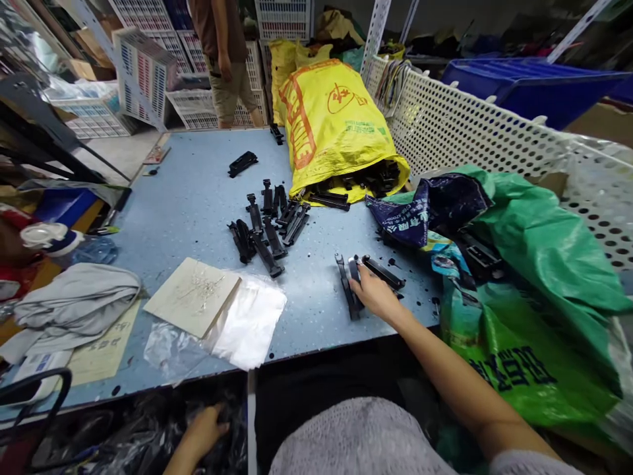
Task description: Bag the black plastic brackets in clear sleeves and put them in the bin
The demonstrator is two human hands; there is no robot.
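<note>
My right hand (376,292) is closed on a black plastic part (354,269) near the table's front edge. More black parts lie beside it, one long piece (347,290) to its left and another (383,272) to its right. My left hand (202,432) is low, below the table edge, over a bin (143,422) of dark pieces in clear plastic. Its fingers are partly hidden but look apart, with nothing visible in them. A loose pile of black plastic parts (264,231) lies mid-table.
A yellow woven sack (341,119) spills black parts onto the blue table (192,178). Green bags (534,316) stand at right before a white perforated basket (494,138). Cardboard (192,297) with thin bits lies near plastic bags (252,316). A person (227,59) stands beyond.
</note>
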